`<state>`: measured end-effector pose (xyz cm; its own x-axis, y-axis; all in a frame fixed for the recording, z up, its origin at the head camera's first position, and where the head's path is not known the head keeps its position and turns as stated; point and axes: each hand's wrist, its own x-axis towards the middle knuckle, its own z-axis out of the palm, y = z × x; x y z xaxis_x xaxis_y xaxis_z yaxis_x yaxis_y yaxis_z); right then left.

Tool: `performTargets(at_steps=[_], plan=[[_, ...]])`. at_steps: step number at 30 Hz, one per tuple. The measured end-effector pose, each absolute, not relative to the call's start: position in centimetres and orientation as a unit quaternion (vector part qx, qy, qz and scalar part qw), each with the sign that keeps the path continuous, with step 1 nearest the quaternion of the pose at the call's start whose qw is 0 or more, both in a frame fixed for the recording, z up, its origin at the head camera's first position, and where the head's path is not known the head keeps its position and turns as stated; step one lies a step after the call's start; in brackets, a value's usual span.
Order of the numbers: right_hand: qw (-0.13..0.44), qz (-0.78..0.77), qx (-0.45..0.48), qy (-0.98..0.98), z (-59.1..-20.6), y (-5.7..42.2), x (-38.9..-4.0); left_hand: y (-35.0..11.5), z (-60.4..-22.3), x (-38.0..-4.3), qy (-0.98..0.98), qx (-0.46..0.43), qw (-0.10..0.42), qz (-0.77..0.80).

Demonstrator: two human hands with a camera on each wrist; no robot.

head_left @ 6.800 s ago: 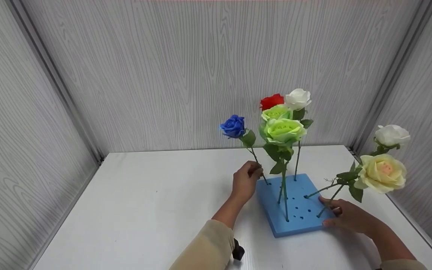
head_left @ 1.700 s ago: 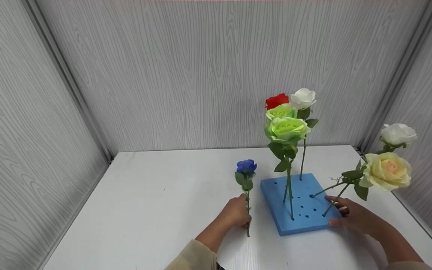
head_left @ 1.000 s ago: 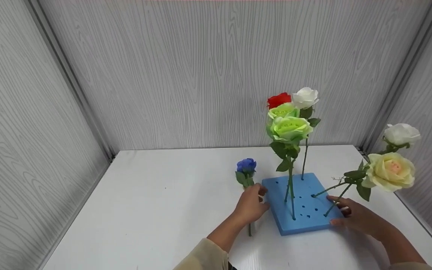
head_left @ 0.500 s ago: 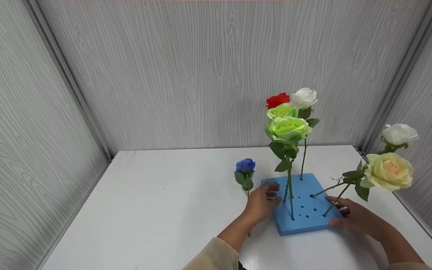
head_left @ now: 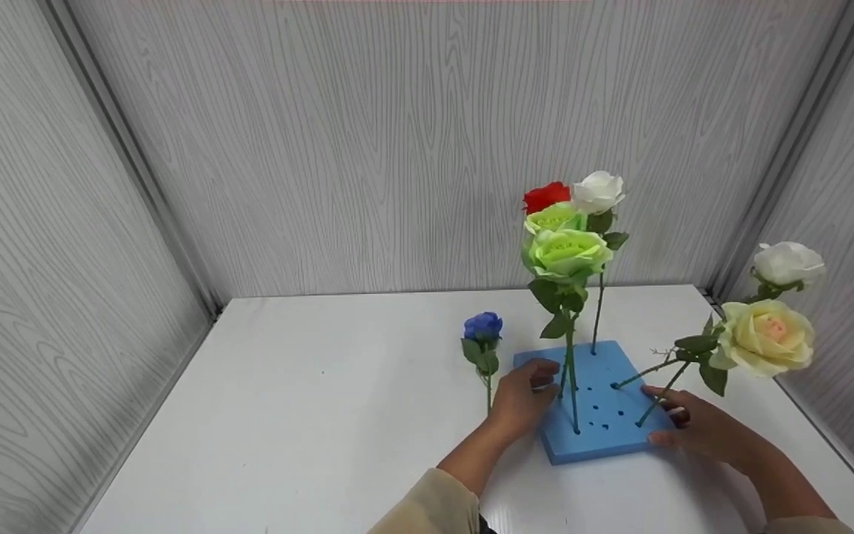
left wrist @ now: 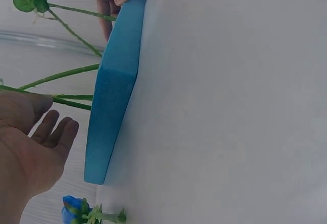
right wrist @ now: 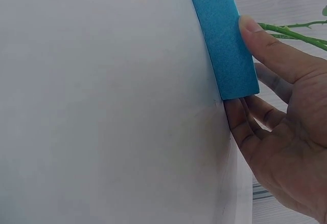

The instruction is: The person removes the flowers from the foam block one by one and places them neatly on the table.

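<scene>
Our right hand (head_left: 701, 430) grips the blue block (head_left: 605, 400) by its right edge on the bench (head_left: 286, 408); our left hand (head_left: 522, 402), half open beside the green roses (head_left: 569, 254), seems to hold nothing. We'd best pinch one stem low, in line with its hole. Neighbouring stems crowd us; the blue rose (head_left: 482, 326) lies left.

No lettering, label, brand, number or sign can be read in any view: neither, in the head view, on the blue block (head_left: 608, 397) at four o'clock nor on the grey wall (head_left: 368, 148) at twelve.
</scene>
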<state>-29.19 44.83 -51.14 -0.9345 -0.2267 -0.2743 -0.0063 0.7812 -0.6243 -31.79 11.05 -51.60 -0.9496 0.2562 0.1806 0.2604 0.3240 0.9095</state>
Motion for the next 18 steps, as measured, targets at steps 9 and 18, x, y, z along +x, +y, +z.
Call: performTargets(at_steps=[9,18], plan=[[0.157,-0.339,-0.078,0.924,-51.18,44.64,-28.76,11.55,-51.57,-31.82,-0.811,-0.163,0.005,-0.562],[0.164,-0.339,-0.070,0.924,-51.05,44.67,-28.83,11.92,-51.68,-32.05,-0.812,-0.150,0.001,-0.564]])
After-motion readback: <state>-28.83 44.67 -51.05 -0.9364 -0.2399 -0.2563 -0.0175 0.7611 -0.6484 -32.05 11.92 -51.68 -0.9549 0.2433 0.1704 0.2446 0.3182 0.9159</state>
